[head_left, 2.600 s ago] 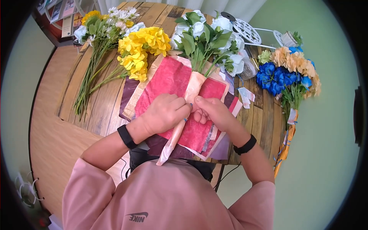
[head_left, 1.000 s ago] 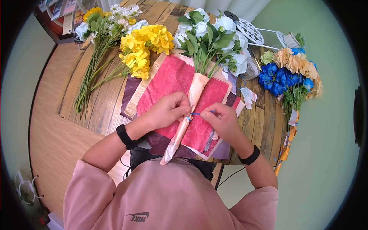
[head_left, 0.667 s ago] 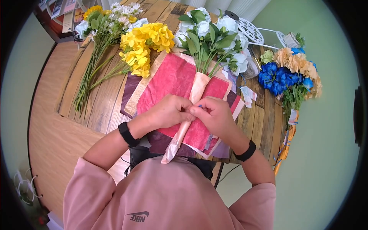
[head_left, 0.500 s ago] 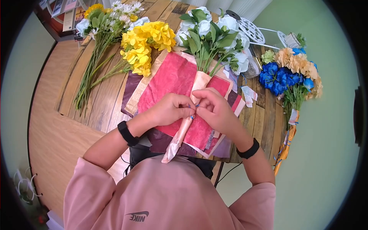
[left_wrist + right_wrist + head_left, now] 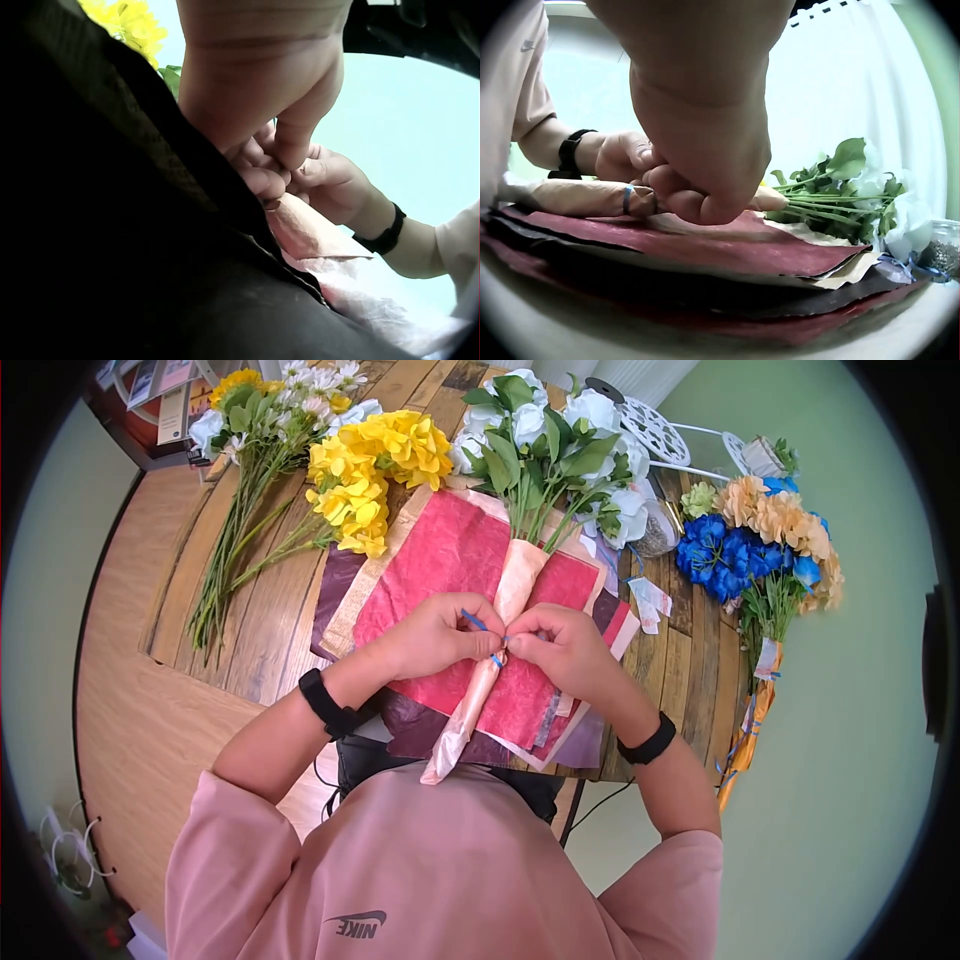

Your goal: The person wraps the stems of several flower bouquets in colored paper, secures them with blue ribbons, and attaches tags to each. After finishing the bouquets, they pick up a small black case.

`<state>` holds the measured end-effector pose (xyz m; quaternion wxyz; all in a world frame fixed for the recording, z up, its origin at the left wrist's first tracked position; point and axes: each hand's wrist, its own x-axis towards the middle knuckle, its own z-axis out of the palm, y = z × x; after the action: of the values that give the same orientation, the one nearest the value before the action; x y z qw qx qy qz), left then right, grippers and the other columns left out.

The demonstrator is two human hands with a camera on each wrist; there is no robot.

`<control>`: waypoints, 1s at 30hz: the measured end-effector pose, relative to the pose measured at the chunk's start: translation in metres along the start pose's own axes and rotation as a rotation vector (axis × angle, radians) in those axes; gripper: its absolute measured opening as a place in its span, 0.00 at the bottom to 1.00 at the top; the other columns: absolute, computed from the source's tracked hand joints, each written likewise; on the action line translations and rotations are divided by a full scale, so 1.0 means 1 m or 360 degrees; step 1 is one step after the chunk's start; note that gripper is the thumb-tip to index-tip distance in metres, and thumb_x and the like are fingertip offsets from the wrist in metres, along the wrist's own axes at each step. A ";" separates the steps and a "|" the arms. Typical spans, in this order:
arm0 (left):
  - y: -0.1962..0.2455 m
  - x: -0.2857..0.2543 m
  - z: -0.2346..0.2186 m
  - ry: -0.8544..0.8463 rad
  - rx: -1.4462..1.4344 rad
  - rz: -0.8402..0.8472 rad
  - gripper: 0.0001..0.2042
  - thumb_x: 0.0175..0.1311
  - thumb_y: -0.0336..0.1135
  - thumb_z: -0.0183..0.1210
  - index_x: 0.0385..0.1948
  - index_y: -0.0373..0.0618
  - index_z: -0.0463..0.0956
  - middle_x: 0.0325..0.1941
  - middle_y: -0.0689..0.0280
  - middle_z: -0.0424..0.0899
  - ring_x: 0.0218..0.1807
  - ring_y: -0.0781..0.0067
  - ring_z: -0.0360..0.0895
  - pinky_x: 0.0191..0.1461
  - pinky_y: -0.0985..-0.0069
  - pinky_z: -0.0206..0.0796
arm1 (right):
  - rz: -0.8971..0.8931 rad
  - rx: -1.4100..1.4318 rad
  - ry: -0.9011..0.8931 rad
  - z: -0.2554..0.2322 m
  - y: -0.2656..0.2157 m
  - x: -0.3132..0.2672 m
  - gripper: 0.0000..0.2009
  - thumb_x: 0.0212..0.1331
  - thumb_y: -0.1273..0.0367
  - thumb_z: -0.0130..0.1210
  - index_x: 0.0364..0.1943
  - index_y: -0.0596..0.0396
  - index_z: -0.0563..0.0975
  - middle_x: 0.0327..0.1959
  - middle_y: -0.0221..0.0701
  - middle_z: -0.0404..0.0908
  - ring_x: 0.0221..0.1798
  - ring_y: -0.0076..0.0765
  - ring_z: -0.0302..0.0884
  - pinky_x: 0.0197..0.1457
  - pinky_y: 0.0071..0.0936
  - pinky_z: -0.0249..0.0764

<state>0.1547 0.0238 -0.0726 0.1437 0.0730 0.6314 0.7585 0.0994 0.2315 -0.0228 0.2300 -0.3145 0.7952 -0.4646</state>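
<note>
Stems of a white-flower bouquet [image 5: 535, 460] are wrapped in peach paper [image 5: 512, 590], which lies over layered red sheets [image 5: 430, 565]. A blue tie [image 5: 497, 659] circles the wrapped part at its middle. My left hand [image 5: 447, 635] pinches the tie, and a blue end sticks up between its fingers. Close against it, the fingertips of my right hand [image 5: 565, 650] also pinch the tie. In the right wrist view the blue band [image 5: 628, 200] shows around the paper roll [image 5: 577, 197]; curled fingers of the right hand [image 5: 697, 165] hide the pinch itself.
Yellow flowers [image 5: 365, 480] and a long-stemmed bunch [image 5: 250, 500] lie at the left of the wooden table [image 5: 270, 645]. Blue and peach flowers [image 5: 745, 550] are at the right edge. A white metal stand [image 5: 655, 432], a glass jar [image 5: 660, 530] and paper scraps [image 5: 650, 603] sit behind on the right.
The blue strand was stretched out to the right a second ago; now both hands are fingertip to fingertip at the tie, with a blue end rising by the left hand.
</note>
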 end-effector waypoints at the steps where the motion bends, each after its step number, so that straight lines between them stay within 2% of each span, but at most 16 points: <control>1: 0.000 0.001 0.000 -0.0013 -0.0020 -0.0003 0.03 0.61 0.26 0.62 0.35 0.39 0.80 0.34 0.68 0.83 0.35 0.81 0.78 0.41 0.82 0.71 | 0.0140 0.0200 -0.0020 0.001 0.004 0.000 0.05 0.59 0.73 0.58 0.34 0.61 0.79 0.29 0.29 0.80 0.32 0.22 0.75 0.37 0.23 0.72; 2: 0.001 0.002 -0.001 -0.0025 -0.0040 -0.0007 0.03 0.61 0.26 0.62 0.34 0.39 0.79 0.34 0.67 0.83 0.35 0.81 0.78 0.41 0.82 0.71 | 0.0279 0.0400 -0.0039 0.002 0.007 -0.001 0.05 0.60 0.72 0.58 0.35 0.61 0.79 0.30 0.26 0.80 0.33 0.19 0.74 0.37 0.22 0.72; 6: 0.010 0.002 -0.004 -0.0048 0.0000 -0.0095 0.05 0.62 0.26 0.62 0.37 0.39 0.79 0.35 0.66 0.83 0.37 0.79 0.80 0.43 0.81 0.73 | 0.0355 0.0612 -0.0076 0.005 0.015 -0.002 0.05 0.61 0.72 0.58 0.36 0.61 0.79 0.31 0.24 0.79 0.34 0.18 0.74 0.38 0.20 0.72; 8: 0.016 0.002 -0.006 -0.0084 -0.0131 -0.0386 0.06 0.62 0.25 0.62 0.39 0.39 0.80 0.35 0.66 0.84 0.35 0.78 0.80 0.41 0.81 0.73 | 0.0241 0.0633 -0.0037 0.008 0.012 -0.006 0.06 0.60 0.73 0.57 0.38 0.61 0.79 0.33 0.25 0.79 0.35 0.18 0.74 0.40 0.19 0.72; 9: 0.015 0.002 -0.006 -0.0081 -0.0132 -0.0386 0.06 0.62 0.25 0.62 0.39 0.39 0.80 0.35 0.66 0.84 0.35 0.78 0.80 0.41 0.81 0.73 | 0.0241 0.0633 -0.0040 0.008 0.010 -0.009 0.06 0.60 0.73 0.57 0.38 0.61 0.79 0.33 0.25 0.79 0.35 0.18 0.74 0.40 0.19 0.72; 11: 0.013 0.002 -0.006 -0.0033 -0.0228 -0.0445 0.06 0.62 0.25 0.61 0.40 0.38 0.80 0.35 0.65 0.84 0.34 0.79 0.80 0.39 0.81 0.73 | -0.0028 0.0177 -0.0054 0.007 0.006 -0.014 0.07 0.60 0.74 0.57 0.41 0.62 0.79 0.35 0.26 0.79 0.37 0.18 0.75 0.43 0.17 0.72; 15: 0.012 0.000 -0.001 0.0004 -0.0216 -0.0373 0.06 0.63 0.26 0.61 0.40 0.39 0.80 0.35 0.65 0.84 0.35 0.79 0.80 0.39 0.81 0.73 | 0.0109 0.0429 -0.0089 0.006 0.008 -0.019 0.08 0.59 0.76 0.58 0.42 0.62 0.79 0.38 0.27 0.80 0.39 0.18 0.76 0.44 0.17 0.72; 17: 0.009 -0.001 -0.001 0.0042 -0.0226 -0.0355 0.06 0.64 0.26 0.60 0.40 0.38 0.80 0.36 0.64 0.84 0.35 0.78 0.81 0.39 0.81 0.74 | 0.0298 0.0549 0.0029 0.005 0.012 -0.019 0.09 0.58 0.76 0.60 0.43 0.61 0.80 0.40 0.26 0.81 0.39 0.16 0.75 0.43 0.18 0.72; 21: 0.010 -0.003 -0.001 0.0047 -0.0295 -0.0379 0.06 0.64 0.26 0.60 0.40 0.38 0.80 0.36 0.63 0.84 0.35 0.77 0.81 0.40 0.81 0.74 | 0.0196 0.0491 0.0043 0.013 0.014 -0.012 0.10 0.57 0.76 0.61 0.43 0.62 0.80 0.35 0.27 0.80 0.37 0.17 0.76 0.42 0.17 0.74; 24: 0.006 -0.003 -0.003 0.0041 -0.0303 -0.0342 0.06 0.63 0.25 0.61 0.40 0.37 0.80 0.36 0.63 0.84 0.35 0.77 0.81 0.40 0.80 0.75 | 0.0301 0.0356 0.0060 0.016 0.001 -0.008 0.10 0.56 0.75 0.62 0.41 0.63 0.81 0.35 0.28 0.81 0.36 0.18 0.77 0.40 0.19 0.74; 26: 0.004 -0.004 -0.005 0.0033 -0.0254 -0.0339 0.06 0.62 0.26 0.62 0.40 0.37 0.81 0.35 0.62 0.85 0.35 0.76 0.81 0.41 0.80 0.75 | 0.0156 0.0115 0.0115 0.018 0.006 -0.006 0.09 0.54 0.74 0.63 0.39 0.62 0.81 0.33 0.31 0.82 0.34 0.22 0.78 0.38 0.21 0.74; 30: 0.003 -0.003 -0.007 0.0022 -0.0259 -0.0330 0.06 0.62 0.25 0.63 0.39 0.37 0.81 0.35 0.63 0.85 0.36 0.76 0.82 0.42 0.80 0.75 | 0.0025 -0.0090 0.0124 0.019 0.007 -0.002 0.09 0.52 0.74 0.63 0.37 0.61 0.81 0.30 0.33 0.81 0.33 0.26 0.79 0.37 0.23 0.74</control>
<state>0.1548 0.0158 -0.0711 0.2226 -0.0098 0.5729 0.7887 0.1114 0.2247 -0.0378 0.1935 -0.2962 0.8188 -0.4521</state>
